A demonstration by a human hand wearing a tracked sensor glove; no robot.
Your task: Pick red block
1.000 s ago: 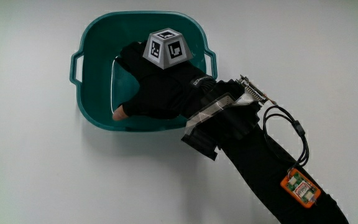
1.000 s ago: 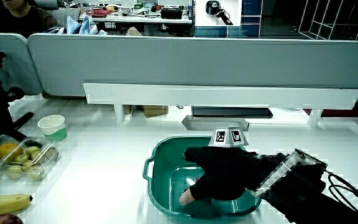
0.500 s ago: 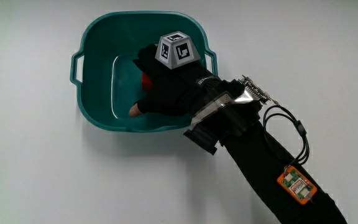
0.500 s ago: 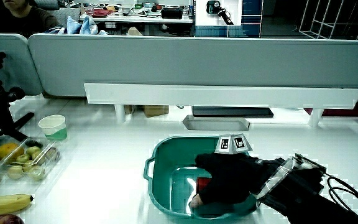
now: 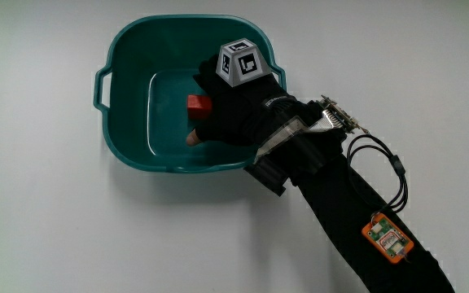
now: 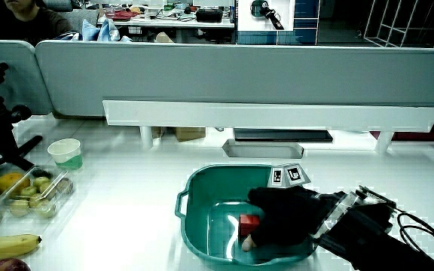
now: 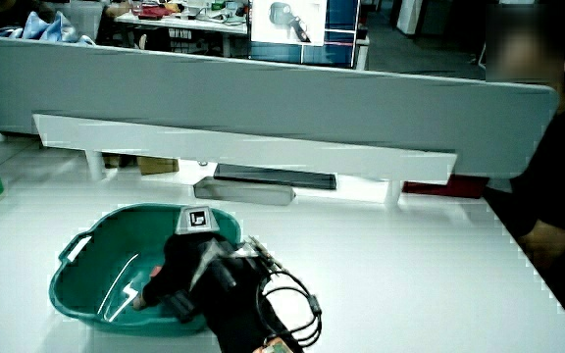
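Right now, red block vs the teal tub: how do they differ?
The red block is small and solid; the teal tub is wide, hollow and has handles. The block lies inside the tub on its floor, while the tub stands on the white table. The hand closes on the block and does not grasp the tub.

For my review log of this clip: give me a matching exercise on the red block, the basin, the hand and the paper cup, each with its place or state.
1 red block
2 teal basin
3 hand
4 paper cup

A stands on the table beside a fruit tray
B lies inside the basin
C holds the block
D reaches into the basin, fingers at the block

1-B, 2-C, 3-D, 4-A
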